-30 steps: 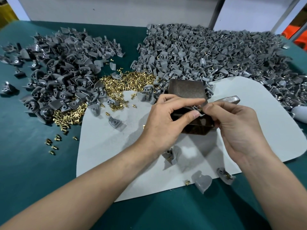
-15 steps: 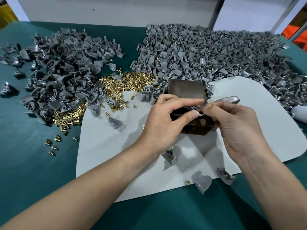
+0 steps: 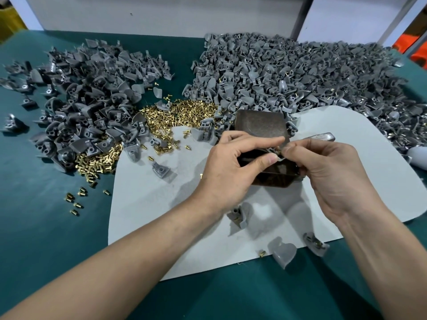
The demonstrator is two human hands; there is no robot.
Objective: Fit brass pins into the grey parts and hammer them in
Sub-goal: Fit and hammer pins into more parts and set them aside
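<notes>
My left hand (image 3: 233, 162) pinches a small grey part (image 3: 273, 151) between thumb and forefinger, above a dark metal block (image 3: 261, 128). Against that part, my right hand (image 3: 328, 172) pinches a brass pin (image 3: 280, 150) with its fingertips. Most of the part is hidden by my fingers. A heap of loose brass pins (image 3: 175, 116) lies at centre left. One pile of grey parts (image 3: 87, 102) sits at the left, and a larger pile (image 3: 300, 77) fills the back right. A metal hammer head (image 3: 320, 137) pokes out behind my right hand.
A pale grey mat (image 3: 161, 204) covers the green table (image 3: 46, 239). Loose grey parts (image 3: 240, 214) (image 3: 283, 251) (image 3: 315, 243) lie on the mat near my wrists, another (image 3: 161, 169) at its left. Stray pins (image 3: 76, 199) dot the table at left. A white wall stands behind.
Both hands stay in the same place over the block; only my fingertips have shifted slightly at the part.
</notes>
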